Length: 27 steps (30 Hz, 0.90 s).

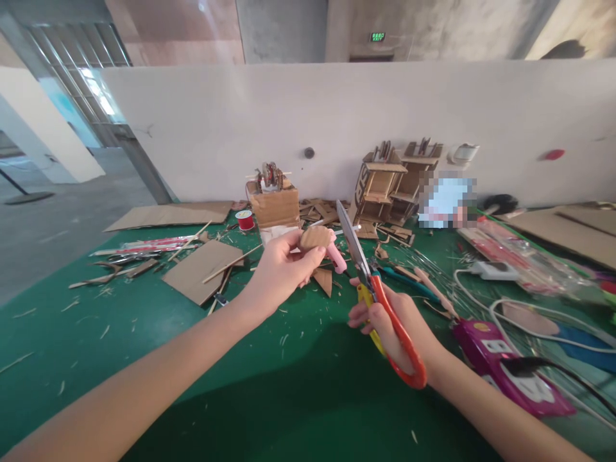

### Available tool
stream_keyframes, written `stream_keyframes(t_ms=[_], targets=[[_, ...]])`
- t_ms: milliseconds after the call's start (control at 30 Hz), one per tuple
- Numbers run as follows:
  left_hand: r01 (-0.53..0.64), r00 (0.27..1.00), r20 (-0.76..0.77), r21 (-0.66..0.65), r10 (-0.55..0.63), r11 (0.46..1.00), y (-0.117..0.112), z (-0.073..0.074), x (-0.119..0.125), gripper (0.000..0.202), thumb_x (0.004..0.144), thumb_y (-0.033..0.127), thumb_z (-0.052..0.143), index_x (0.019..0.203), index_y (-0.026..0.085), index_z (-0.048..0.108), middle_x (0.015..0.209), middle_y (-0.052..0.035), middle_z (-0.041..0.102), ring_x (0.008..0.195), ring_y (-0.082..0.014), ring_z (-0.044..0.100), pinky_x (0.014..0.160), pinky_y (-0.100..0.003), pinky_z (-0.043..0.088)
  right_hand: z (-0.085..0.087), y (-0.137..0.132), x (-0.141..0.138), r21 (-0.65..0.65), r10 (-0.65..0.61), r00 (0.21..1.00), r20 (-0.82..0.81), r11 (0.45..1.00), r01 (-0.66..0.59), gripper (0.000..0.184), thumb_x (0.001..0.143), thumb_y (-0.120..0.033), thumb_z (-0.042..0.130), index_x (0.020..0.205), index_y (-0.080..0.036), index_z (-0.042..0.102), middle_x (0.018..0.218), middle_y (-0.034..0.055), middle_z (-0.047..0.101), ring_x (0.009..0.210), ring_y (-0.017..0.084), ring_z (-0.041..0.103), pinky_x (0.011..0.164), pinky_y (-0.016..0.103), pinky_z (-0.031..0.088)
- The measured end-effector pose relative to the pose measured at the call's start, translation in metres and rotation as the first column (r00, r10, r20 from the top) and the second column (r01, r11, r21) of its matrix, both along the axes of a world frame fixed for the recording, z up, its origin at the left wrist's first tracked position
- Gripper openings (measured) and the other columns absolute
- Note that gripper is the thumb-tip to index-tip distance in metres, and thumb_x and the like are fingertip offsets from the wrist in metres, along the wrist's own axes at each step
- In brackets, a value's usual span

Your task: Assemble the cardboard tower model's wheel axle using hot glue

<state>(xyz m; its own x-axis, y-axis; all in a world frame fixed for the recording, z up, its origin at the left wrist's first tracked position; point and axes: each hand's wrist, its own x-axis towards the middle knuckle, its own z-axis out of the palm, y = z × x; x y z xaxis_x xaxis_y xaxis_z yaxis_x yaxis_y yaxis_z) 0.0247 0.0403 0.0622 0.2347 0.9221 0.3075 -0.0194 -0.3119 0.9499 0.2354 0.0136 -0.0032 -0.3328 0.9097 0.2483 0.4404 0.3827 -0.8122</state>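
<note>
Between the thumb and fingers of my left hand (283,263) is a small rounded piece of cardboard (315,239), held up over the table. My right hand (399,317) grips a pair of scissors (359,247) with one orange and one yellow handle. Their blades point up and away, just right of the cardboard piece and apart from it. A pink glue gun (337,258) shows behind my left fingers. Beyond it stands a cardboard box (275,208) with round pieces mounted on top. A cardboard scrap (323,281) lies below my left hand.
On the green table (231,398) lie a flat cardboard sheet (197,269), thin sticks and scraps. A red spool (245,221) stands at the left. Two cardboard shelf-like structures (382,183) stand at the back. At right are a purple power strip (510,366) and white cables.
</note>
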Motion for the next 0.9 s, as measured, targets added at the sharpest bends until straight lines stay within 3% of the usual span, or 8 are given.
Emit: stream_keyframes(t_ms=[167,333,467,533,733,900], targets=[[0.012,1.0,0.007,-0.105,-0.012,0.994,0.004,-0.002,-0.003,0.014,0.089,0.031,0.052,0.093,0.02,0.059,0.072,-0.0007,0.065,0.047,-0.0076,0.055,0.04,-0.018,0.038,0.002,-0.002,0.0,0.011,0.064,0.998,-0.012,0.998,-0.064,0.059,0.088,-0.06,0.043,0.125,-0.014,0.048,0.086,0.0105,0.072,0.074,0.025,0.07,0.062,0.033,0.057],[-0.03,1.0,0.001,-0.102,0.03,0.994,0.006,-0.004,-0.004,0.019,0.089,0.033,0.053,0.092,0.017,0.062,0.089,-0.0062,0.07,0.051,-0.0077,0.06,0.045,-0.018,0.045,0.001,-0.001,0.003,0.024,0.099,0.992,-0.076,0.995,-0.097,0.065,0.086,-0.06,0.046,0.133,-0.016,0.043,0.103,0.0142,0.069,0.091,0.029,0.068,0.075,0.04,0.057],[-0.091,0.996,0.019,-0.055,0.092,0.994,0.005,-0.003,-0.004,0.037,0.088,0.028,0.054,0.125,0.025,0.05,0.089,-0.0024,0.07,0.049,-0.0076,0.061,0.049,-0.02,0.05,-0.002,0.001,0.005,0.029,0.074,0.993,-0.088,0.997,-0.072,0.063,0.087,-0.059,0.045,0.134,-0.016,0.042,0.109,0.0151,0.067,0.095,0.029,0.067,0.08,0.043,0.056],[-0.084,0.996,0.001,-0.029,0.084,0.996,0.004,-0.001,-0.004,0.045,0.089,0.028,0.054,0.133,0.029,0.043,0.089,-0.002,0.07,0.052,-0.0092,0.064,0.05,-0.02,0.051,-0.003,0.002,0.005,0.034,0.052,0.996,-0.074,0.998,-0.05,0.061,0.088,-0.058,0.044,0.132,-0.016,0.044,0.112,0.0157,0.066,0.095,0.029,0.067,0.08,0.043,0.055],[-0.107,0.994,0.0,0.014,0.107,0.994,0.005,-0.001,-0.002,0.031,0.09,0.029,0.053,0.119,0.022,0.046,0.102,-0.007,0.068,0.071,-0.0147,0.07,0.052,-0.02,0.051,-0.003,0.001,0.004,0.032,0.022,0.998,-0.065,0.999,-0.02,0.059,0.089,-0.057,0.042,0.131,-0.016,0.046,0.119,0.0163,0.064,0.092,0.028,0.067,0.076,0.04,0.056],[-0.099,0.988,0.119,0.006,0.098,0.995,0.012,-0.007,-0.002,0.014,0.088,0.027,0.057,0.093,0.019,0.047,0.106,-0.0053,0.065,0.087,-0.014,0.067,0.07,-0.026,0.054,-0.001,0.001,0.003,0.032,0.003,0.998,-0.06,0.999,-0.001,0.056,0.089,-0.057,0.042,0.128,-0.017,0.049,0.12,0.0153,0.064,0.087,0.026,0.068,0.075,0.039,0.057]])
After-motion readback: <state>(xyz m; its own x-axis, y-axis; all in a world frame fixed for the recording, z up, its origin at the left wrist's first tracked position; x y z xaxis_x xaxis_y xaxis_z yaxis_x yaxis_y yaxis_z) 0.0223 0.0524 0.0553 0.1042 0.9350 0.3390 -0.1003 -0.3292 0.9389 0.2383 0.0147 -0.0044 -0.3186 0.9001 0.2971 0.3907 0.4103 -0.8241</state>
